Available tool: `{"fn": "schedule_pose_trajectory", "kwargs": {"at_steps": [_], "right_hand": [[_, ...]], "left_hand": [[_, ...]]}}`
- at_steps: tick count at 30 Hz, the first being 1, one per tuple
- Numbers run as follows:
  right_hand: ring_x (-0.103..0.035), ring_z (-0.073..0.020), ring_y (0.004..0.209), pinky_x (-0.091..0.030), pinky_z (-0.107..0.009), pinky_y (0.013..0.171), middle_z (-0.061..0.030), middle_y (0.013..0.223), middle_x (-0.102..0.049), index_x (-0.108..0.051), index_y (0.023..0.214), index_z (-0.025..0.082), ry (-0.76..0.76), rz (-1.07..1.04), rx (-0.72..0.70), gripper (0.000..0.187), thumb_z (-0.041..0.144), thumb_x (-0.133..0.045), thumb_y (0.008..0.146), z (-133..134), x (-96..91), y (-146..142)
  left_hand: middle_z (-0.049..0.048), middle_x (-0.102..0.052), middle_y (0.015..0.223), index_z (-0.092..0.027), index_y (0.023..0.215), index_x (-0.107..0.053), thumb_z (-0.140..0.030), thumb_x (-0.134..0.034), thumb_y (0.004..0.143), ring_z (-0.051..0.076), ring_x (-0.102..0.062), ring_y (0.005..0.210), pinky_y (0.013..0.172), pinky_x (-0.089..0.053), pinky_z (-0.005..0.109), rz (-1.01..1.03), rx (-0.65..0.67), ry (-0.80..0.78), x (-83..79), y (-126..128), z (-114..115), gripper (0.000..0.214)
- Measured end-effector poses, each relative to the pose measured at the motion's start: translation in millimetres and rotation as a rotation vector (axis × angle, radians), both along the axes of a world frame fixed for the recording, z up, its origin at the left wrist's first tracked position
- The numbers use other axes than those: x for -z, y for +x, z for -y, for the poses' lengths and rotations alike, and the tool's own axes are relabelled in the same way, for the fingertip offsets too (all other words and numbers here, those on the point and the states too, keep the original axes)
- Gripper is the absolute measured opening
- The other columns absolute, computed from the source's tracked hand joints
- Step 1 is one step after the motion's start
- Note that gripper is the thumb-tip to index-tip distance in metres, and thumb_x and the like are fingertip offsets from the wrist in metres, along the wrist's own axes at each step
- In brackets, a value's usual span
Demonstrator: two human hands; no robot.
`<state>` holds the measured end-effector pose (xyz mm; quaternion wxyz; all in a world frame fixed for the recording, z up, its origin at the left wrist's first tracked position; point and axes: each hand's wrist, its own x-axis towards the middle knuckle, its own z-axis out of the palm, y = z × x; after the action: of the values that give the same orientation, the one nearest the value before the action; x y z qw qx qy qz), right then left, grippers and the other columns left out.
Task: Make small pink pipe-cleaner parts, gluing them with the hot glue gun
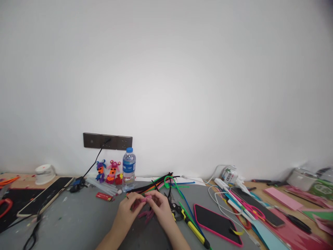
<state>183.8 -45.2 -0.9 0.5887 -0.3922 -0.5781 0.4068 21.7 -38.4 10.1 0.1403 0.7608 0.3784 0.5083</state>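
Near the bottom centre of the frame, the left hand and right hand pinch a small pink piece from both sides, probably for fine control; coloured stems lie just beyond on the counter, seemingly for easy reach.
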Motion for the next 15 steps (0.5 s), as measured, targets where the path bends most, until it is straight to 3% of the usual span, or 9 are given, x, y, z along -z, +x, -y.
{"fn": "schedule_pose_trajectory", "kwargs": {"at_steps": [7, 11, 15], "right_hand": [[-0.062, -0.0215, 0.074, -0.048, -0.03, 0.067, -0.0076, 0.085, -0.071, -0.073, 0.097, 0.019, 0.078, 0.01, 0.156, 0.031, 0.046, -0.063, 0.085, -0.6, -4.4, 4.3], [-0.056, -0.0181, 0.066, -0.044, -0.027, 0.061, -0.0031, 0.073, -0.063, -0.071, 0.081, 0.02, 0.204, 0.088, 0.236, 0.011, 0.031, -0.07, 0.081, 2.3, -11.0, 4.3], [-0.055, -0.0174, 0.065, -0.042, -0.027, 0.061, -0.002, 0.07, -0.059, -0.074, 0.076, 0.021, 0.251, 0.222, 0.195, 0.007, 0.022, -0.069, 0.081, 7.3, -16.7, 1.5]], "left_hand": [[0.002, -0.073, 0.072, -0.021, 0.078, -0.069, -0.044, -0.055, 0.091, 0.016, -0.063, 0.055, 0.05, -0.049, 0.024, -0.016, -0.04, -0.037, -0.5, -1.8, -1.2, 0.029], [0.0023, -0.073, 0.074, -0.021, 0.08, -0.069, -0.042, -0.057, 0.09, 0.017, -0.066, 0.061, 0.057, -0.052, 0.025, -0.01, -0.036, -0.025, 0.7, -2.9, -1.2, 0.027], [0.0024, -0.073, 0.075, -0.021, 0.082, -0.07, -0.041, -0.059, 0.09, 0.018, -0.067, 0.063, 0.058, -0.053, 0.025, -0.009, -0.036, -0.015, 3.5, -3.3, -1.4, 0.024]]}}
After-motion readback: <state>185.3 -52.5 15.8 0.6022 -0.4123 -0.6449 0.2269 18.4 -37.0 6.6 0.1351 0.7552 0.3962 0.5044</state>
